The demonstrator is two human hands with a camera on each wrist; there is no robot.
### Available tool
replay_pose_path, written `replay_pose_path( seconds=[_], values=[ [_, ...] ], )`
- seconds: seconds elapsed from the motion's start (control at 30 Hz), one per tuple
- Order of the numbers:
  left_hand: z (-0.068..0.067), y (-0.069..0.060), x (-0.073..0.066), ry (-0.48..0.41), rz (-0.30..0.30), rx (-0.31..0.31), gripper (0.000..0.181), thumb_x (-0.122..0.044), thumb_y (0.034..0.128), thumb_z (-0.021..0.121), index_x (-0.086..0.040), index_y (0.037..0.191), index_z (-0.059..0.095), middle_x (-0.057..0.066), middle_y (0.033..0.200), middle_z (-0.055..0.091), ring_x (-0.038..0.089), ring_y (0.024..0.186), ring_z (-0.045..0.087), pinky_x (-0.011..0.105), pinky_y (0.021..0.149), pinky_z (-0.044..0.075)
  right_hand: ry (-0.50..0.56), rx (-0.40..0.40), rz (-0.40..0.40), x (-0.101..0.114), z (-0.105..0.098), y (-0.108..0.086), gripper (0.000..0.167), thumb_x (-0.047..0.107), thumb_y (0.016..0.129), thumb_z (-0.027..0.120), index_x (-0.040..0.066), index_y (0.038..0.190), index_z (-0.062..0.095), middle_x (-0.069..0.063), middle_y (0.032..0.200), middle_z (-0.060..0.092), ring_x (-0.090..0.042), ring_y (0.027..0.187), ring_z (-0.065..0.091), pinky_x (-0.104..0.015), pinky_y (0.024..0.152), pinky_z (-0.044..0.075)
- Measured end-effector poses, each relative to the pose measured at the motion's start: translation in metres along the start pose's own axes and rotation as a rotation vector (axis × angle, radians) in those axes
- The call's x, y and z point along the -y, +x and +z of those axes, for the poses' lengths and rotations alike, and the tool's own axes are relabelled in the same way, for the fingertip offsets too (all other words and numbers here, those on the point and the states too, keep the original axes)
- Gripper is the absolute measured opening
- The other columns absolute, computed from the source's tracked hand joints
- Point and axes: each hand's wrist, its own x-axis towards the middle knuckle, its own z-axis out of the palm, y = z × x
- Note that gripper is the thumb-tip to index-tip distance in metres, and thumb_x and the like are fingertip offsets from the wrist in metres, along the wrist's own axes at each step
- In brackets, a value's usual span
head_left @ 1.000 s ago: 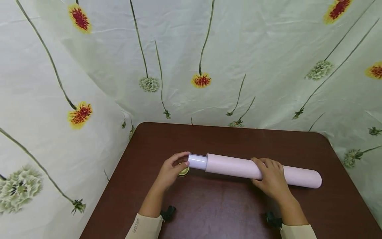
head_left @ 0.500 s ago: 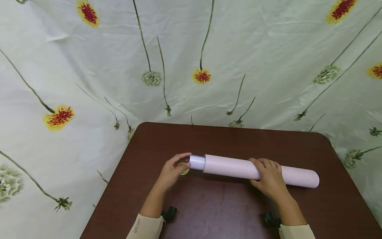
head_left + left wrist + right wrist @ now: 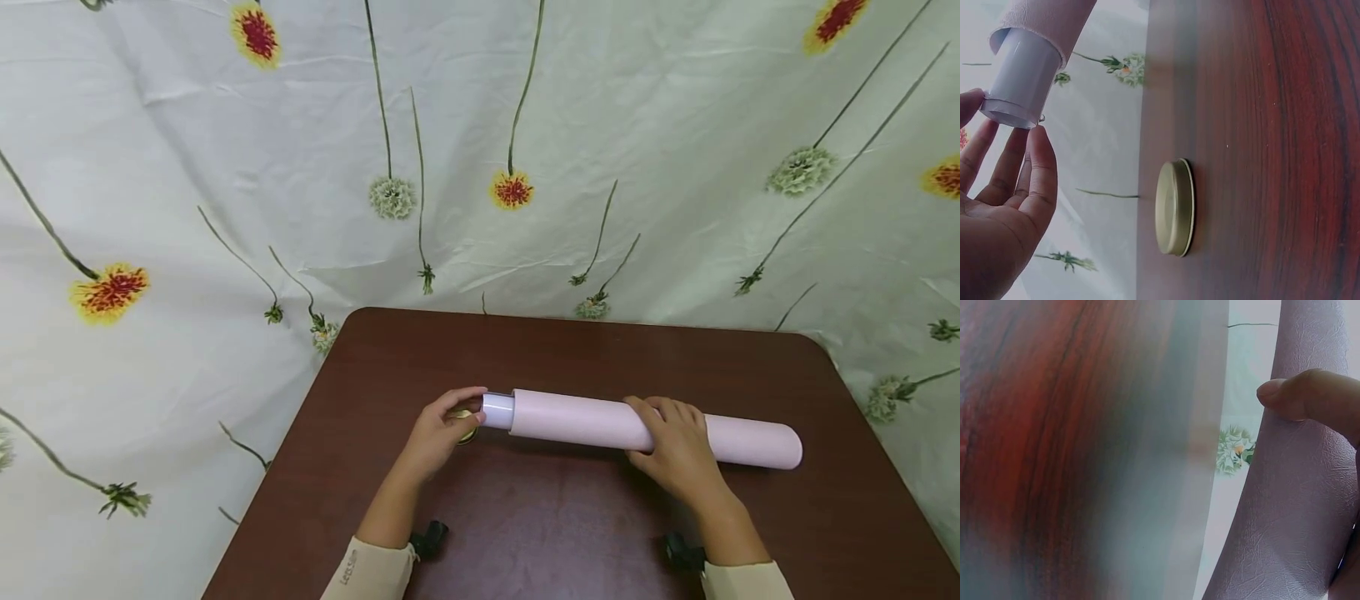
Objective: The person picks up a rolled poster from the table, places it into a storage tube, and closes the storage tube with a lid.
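Note:
A long pink tube [image 3: 577, 418] lies sideways above the table, with a glossy white roll [image 3: 498, 411] sticking a short way out of its left end. At the roll's outer edge, my left hand [image 3: 435, 437] has its thumb and fingertips on the rim; the left wrist view shows the thumb on one side of the roll [image 3: 1021, 78] and fingers on the other. My right hand [image 3: 678, 450] grips the tube around its middle, and its thumb lies across the textured surface [image 3: 1297, 487] in the right wrist view.
A round gold lid [image 3: 1174, 209] rests on the brown table [image 3: 1260, 150], partly hidden behind my left hand in the head view. Beyond the table's far edge hangs a pale cloth [image 3: 450, 242] with printed flowers.
The white roll shows less outside the tube than before. My left hand has moved slightly right with the roll's end, and the tube with my right hand has shifted a little left.

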Motion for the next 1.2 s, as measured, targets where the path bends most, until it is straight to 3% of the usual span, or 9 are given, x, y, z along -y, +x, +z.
replay_pose_path(
  seconds=[0.27, 0.57, 0.83, 1.2],
  values=[
    [0.001, -0.001, 0.0, 0.013, -0.021, 0.019, 0.036, -0.016, 0.0945, 0.071, -0.02, 0.131, 0.067, 0.011, 0.129, 0.064, 0.03, 0.115, 0.061, 0.04, 0.089, 0.054, 0.007, 0.003, -0.007, 0.0, 0.0, 0.0, 0.082, 0.017, 0.061, 0.094, 0.017, 0.135, 0.058, -0.013, 0.113, 0.062, -0.04, 0.11, 0.057, -0.059, 0.097, 0.034],
    [0.004, -0.001, -0.001, 0.027, -0.01, 0.016, 0.035, -0.015, 0.0941, 0.071, -0.021, 0.129, 0.068, 0.008, 0.128, 0.063, 0.03, 0.119, 0.059, 0.036, 0.086, 0.054, 0.014, 0.016, 0.01, 0.001, 0.0, 0.0, 0.082, 0.017, 0.062, 0.094, 0.017, 0.135, 0.058, -0.012, 0.114, 0.062, -0.04, 0.111, 0.057, -0.058, 0.098, 0.033],
    [0.01, -0.001, -0.001, 0.036, 0.006, 0.019, 0.035, -0.015, 0.0922, 0.074, -0.02, 0.127, 0.069, 0.008, 0.128, 0.064, 0.032, 0.122, 0.06, 0.022, 0.085, 0.052, 0.031, 0.021, 0.009, 0.002, 0.001, 0.0, 0.082, 0.017, 0.062, 0.094, 0.017, 0.135, 0.058, -0.013, 0.114, 0.062, -0.04, 0.111, 0.057, -0.058, 0.099, 0.032],
    [0.011, -0.003, -0.004, 0.043, 0.029, 0.01, 0.034, -0.013, 0.0919, 0.074, -0.017, 0.126, 0.07, 0.008, 0.13, 0.057, 0.03, 0.123, 0.06, 0.02, 0.087, 0.052, 0.034, 0.012, -0.002, 0.005, 0.001, 0.001, 0.082, 0.016, 0.061, 0.094, 0.017, 0.135, 0.058, -0.013, 0.113, 0.062, -0.04, 0.11, 0.057, -0.057, 0.098, 0.033]
  ],
)
